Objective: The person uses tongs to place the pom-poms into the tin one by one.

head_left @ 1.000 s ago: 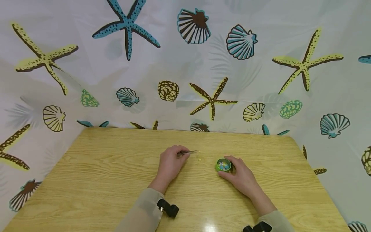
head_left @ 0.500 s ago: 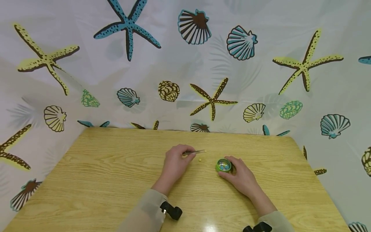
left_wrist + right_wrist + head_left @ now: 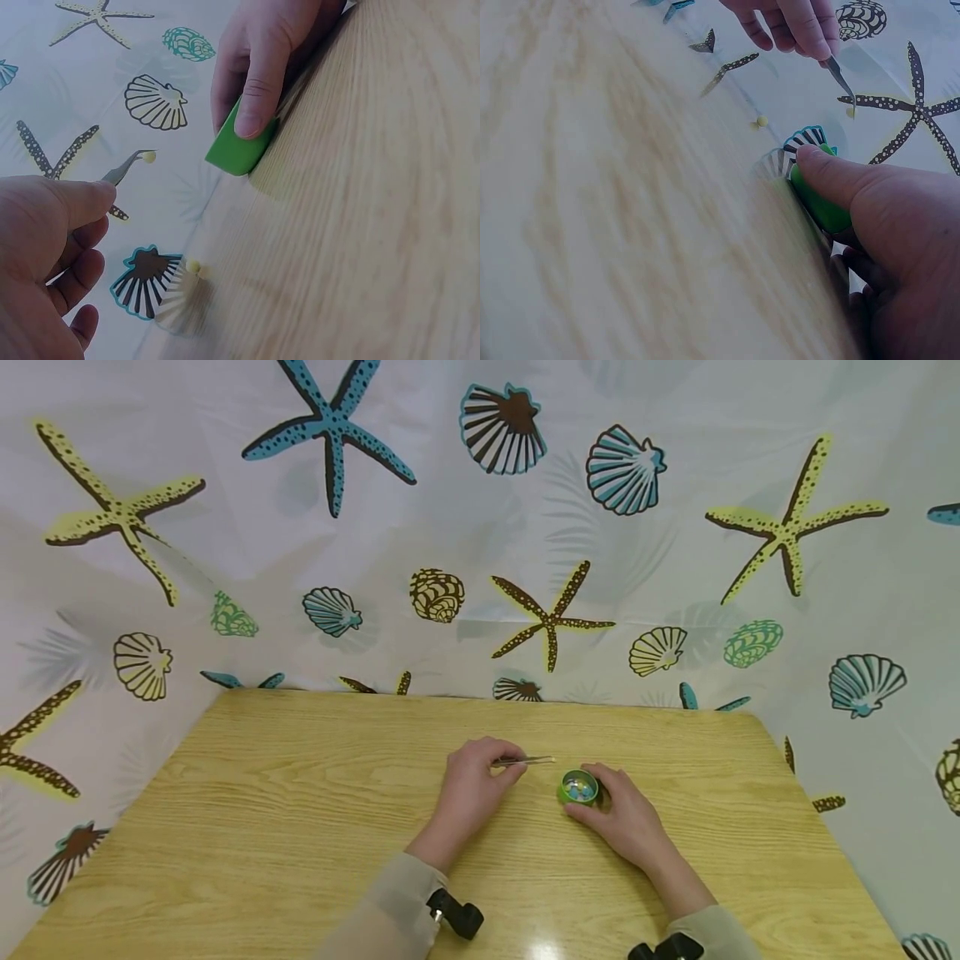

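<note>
My left hand (image 3: 476, 785) pinches a pair of metal tweezers (image 3: 536, 760) between thumb and fingers. A small yellow bead (image 3: 149, 157) sits at the bent tips of the tweezers, seen in the left wrist view. Thumb and fingers of my right hand (image 3: 624, 817) grip a small round green tin (image 3: 563, 795) on the table. Blue and other small beads (image 3: 578, 792) lie inside it. The tweezer tips are just left of the tin and behind it, apart from its rim. Another yellow bead (image 3: 762, 121) lies on the table, hidden by my left hand in the head view.
The wooden table (image 3: 262, 827) reaches back to a hanging curtain (image 3: 420, 527) printed with shells and starfish, which also flanks both sides. A black wrist mount (image 3: 456, 914) is on my left sleeve; another (image 3: 666, 947) is on the right.
My left hand has moved right toward the tin, carrying the tweezers and a yellow bead. It now covers the loose bead in the head view. My right hand and the tin have stayed put.
</note>
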Action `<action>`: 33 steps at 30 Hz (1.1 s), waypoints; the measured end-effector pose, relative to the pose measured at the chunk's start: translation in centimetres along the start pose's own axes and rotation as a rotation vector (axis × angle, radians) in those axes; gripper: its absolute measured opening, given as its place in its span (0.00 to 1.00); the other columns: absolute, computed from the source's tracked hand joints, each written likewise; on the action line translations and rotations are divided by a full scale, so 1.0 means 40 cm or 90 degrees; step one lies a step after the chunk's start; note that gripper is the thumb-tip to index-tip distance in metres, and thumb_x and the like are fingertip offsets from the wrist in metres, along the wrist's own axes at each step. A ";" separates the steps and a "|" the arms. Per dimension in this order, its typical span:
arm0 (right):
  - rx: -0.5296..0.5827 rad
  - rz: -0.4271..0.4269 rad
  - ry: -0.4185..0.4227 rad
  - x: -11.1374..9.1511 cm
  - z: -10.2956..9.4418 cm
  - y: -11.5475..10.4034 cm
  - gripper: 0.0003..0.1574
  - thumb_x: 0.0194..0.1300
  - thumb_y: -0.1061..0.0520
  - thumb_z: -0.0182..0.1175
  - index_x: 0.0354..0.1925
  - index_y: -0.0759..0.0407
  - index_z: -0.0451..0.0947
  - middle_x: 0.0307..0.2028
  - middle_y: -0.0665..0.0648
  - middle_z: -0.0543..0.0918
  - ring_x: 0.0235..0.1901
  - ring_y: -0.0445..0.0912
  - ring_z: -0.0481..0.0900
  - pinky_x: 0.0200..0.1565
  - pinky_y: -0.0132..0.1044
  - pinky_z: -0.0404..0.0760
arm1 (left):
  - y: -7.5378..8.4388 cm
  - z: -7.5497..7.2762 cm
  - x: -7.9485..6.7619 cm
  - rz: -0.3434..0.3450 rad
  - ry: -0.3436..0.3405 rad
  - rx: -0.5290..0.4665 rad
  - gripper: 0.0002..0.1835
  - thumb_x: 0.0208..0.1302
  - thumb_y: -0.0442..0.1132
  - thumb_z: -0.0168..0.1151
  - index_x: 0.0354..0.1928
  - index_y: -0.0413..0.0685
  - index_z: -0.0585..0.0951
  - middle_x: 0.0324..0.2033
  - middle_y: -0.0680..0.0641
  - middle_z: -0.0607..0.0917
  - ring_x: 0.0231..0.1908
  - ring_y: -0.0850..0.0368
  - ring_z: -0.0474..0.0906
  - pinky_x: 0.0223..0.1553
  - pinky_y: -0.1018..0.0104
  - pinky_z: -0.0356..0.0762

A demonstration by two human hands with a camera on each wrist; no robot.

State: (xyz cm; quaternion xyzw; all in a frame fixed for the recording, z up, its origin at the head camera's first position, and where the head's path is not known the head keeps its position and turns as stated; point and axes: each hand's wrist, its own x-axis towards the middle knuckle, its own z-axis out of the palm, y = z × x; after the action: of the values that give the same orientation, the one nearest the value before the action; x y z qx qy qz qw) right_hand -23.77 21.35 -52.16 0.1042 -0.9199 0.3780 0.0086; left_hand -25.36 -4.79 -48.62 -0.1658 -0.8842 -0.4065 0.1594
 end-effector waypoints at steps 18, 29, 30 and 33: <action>-0.005 0.000 0.003 0.003 0.002 0.005 0.45 0.72 0.39 0.76 0.77 0.54 0.74 0.75 0.65 0.76 0.82 0.73 0.54 0.77 0.73 0.59 | 0.023 0.051 -0.017 0.053 -0.051 0.017 0.03 0.72 0.41 0.78 0.44 0.57 0.94 0.41 0.58 0.92 0.46 0.55 0.84 0.60 0.41 0.75; 0.004 0.009 -0.002 0.003 0.000 0.001 0.46 0.72 0.39 0.76 0.78 0.55 0.74 0.76 0.65 0.75 0.83 0.72 0.54 0.77 0.72 0.59 | 0.027 0.056 -0.023 0.050 -0.055 0.016 0.03 0.73 0.41 0.77 0.45 0.57 0.93 0.41 0.58 0.90 0.43 0.56 0.83 0.59 0.42 0.74; 0.003 0.009 -0.002 0.003 0.000 0.002 0.46 0.73 0.39 0.76 0.78 0.55 0.73 0.76 0.65 0.75 0.83 0.72 0.54 0.77 0.73 0.59 | 0.027 0.056 -0.024 0.048 -0.056 0.016 0.03 0.73 0.41 0.78 0.45 0.57 0.93 0.40 0.58 0.90 0.43 0.56 0.83 0.59 0.42 0.74; 0.003 0.009 -0.003 0.003 0.001 0.003 0.46 0.73 0.39 0.76 0.78 0.55 0.73 0.77 0.65 0.75 0.83 0.72 0.54 0.77 0.73 0.59 | 0.028 0.055 -0.025 0.043 -0.056 0.018 0.04 0.72 0.41 0.78 0.45 0.57 0.93 0.40 0.58 0.90 0.43 0.55 0.83 0.60 0.42 0.74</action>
State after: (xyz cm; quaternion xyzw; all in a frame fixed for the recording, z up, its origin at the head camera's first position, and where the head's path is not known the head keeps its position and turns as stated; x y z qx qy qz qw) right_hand -23.90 21.39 -52.24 0.0985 -0.9196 0.3802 0.0033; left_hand -24.34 -2.57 -49.66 -0.2107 -0.8901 -0.3804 0.1364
